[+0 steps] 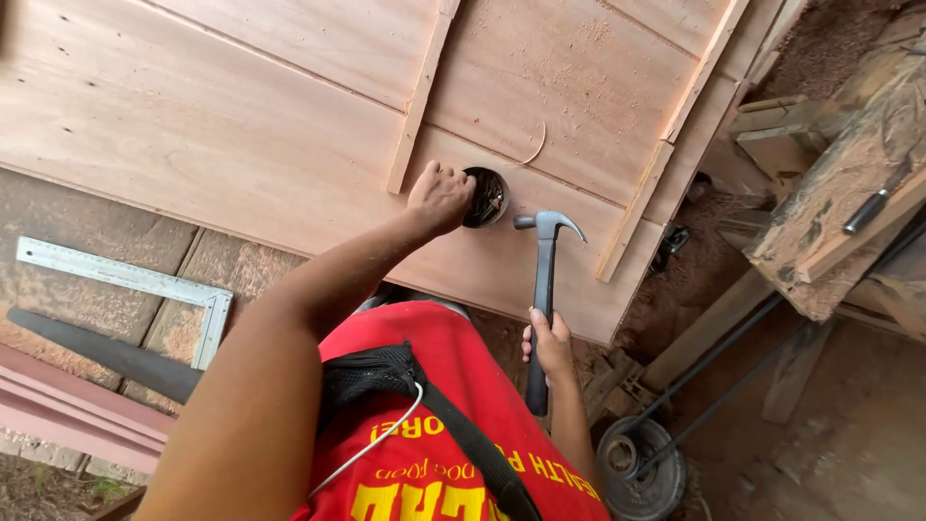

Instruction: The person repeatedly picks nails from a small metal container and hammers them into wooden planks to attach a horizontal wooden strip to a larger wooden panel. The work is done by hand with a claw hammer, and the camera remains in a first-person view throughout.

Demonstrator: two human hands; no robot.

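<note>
Two hands at work over the panel (241, 145). Dead centre of it all is the tin (485, 197), a small round dark can sitting on the panel near its lower edge. Left hand (439, 196) is right at the tin's left rim, arm stretched long and straight from the shoulder, fingers bunched into a loose fist at the rim; whether they pinch anything from the tin, I cannot tell. Right of the tin stands the hammer (543, 299), claw head up and level with it, handle running down off the panel's edge. Right hand (550, 345) wraps that handle low down, fingers closed firm, elbow tucked in. Far left of the tin, a steel square (135, 280) lies on the paving, with a dark saw blade (106, 352) just below it.
</note>
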